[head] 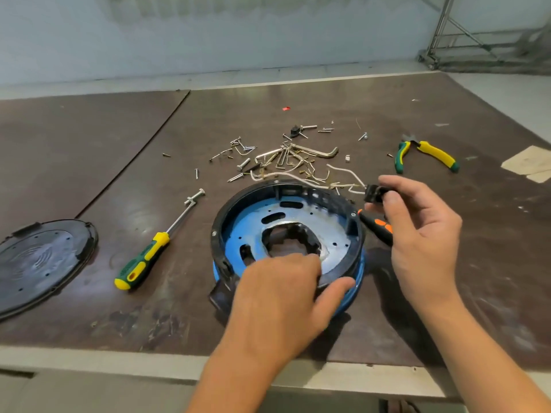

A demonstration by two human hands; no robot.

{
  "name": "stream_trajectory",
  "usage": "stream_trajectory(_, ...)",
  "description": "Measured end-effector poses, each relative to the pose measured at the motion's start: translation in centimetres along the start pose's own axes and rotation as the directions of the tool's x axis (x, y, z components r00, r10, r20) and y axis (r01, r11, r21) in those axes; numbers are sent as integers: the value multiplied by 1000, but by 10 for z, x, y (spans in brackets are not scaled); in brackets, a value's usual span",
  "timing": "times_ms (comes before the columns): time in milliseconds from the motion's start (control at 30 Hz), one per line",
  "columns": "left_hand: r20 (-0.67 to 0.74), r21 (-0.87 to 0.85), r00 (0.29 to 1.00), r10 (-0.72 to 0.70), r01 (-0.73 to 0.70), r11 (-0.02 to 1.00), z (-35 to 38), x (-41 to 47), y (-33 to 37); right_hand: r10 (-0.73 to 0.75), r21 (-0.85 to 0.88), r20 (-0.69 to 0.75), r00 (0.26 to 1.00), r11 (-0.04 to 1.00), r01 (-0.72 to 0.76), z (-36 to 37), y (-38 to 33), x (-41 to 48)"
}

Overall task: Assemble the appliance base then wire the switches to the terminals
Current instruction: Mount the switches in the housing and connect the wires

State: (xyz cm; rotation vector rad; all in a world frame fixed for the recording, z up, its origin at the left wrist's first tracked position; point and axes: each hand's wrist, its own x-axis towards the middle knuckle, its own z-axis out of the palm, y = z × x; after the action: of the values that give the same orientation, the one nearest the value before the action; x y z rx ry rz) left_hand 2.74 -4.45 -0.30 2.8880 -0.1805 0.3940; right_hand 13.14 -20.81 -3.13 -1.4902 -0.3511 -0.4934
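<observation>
The round appliance base, a black ring over a blue shell with a silver plate inside, lies at the middle of the brown table. My left hand grips its near rim, fingers inside and thumb outside. My right hand pinches a small black switch just beyond the base's right edge. White wires run from the switch towards the pile of parts. A black and orange tool handle lies under my right hand, partly hidden.
A green and yellow screwdriver lies left of the base and a black round cover lies at the far left. Loose screws and hex keys sit behind the base. Pliers rest at the back right.
</observation>
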Motion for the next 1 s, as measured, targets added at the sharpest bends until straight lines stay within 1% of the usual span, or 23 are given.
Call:
stream_trajectory(33,-7,-87,999,-34,34,996,0,-1,8,-3,2,16,1000,1000,3,2,0,-2)
stream_trajectory(67,-23,-236,997,-68,61,970,-1,-2,12,-13,1,29,999,1000,13,3,-1,-3)
stream_trajectory(100,-19,-406,995,-100,84,910,-5,-1,14,-25,-8,43,999,1000,26,5,-1,-4)
stream_trajectory(133,-2,-541,995,-104,86,837,-10,0,12,-34,-25,60,998,999,36,6,0,-6)
stream_trajectory(167,9,-606,998,-65,57,794,-16,0,7,-40,-44,82,996,998,43,7,1,-8)
stream_trajectory(233,37,-592,996,86,-47,805,-29,-1,-12,-54,-78,113,992,995,63,8,3,-9)
stream_trajectory(267,95,-550,985,144,-69,832,-34,-1,-24,-59,-91,117,991,993,69,8,3,-9)
stream_trajectory(333,244,-423,957,155,-38,905,-39,-2,-51,-59,-107,116,991,992,72,7,4,-8)
stream_trajectory(367,289,-367,946,145,-31,930,-39,-3,-63,-63,-113,117,991,991,77,6,4,-8)
stream_trajectory(433,303,-304,941,149,-53,951,-35,-3,-77,-73,-117,123,990,989,88,6,3,-8)
stream_trajectory(567,189,-285,975,117,-59,957,-22,-2,-84,-101,-124,144,984,985,119,6,0,-7)
stream_trajectory(700,3,-264,995,104,-99,959,-4,1,-68,-160,-143,210,964,971,192,8,-8,-11)
stream_trajectory(767,-67,-321,997,33,-53,946,4,2,-58,-176,-159,255,951,962,221,9,-12,-13)
stream_trajectory(833,-102,-392,994,-46,2,920,10,3,-51,-192,-182,315,929,949,258,11,-15,-15)
stream_trajectory(867,-127,-426,991,-52,-7,905,11,4,-49,-199,-192,341,919,942,275,11,-16,-16)
stream_trajectory(933,-219,-493,975,-28,-86,866,10,4,-48,-221,-197,389,894,928,315,12,-16,-17)
stream_trajectory(1000,-331,-496,944,-16,-160,853,7,4,-49,-237,-201,445,864,913,354,13,-16,-18)
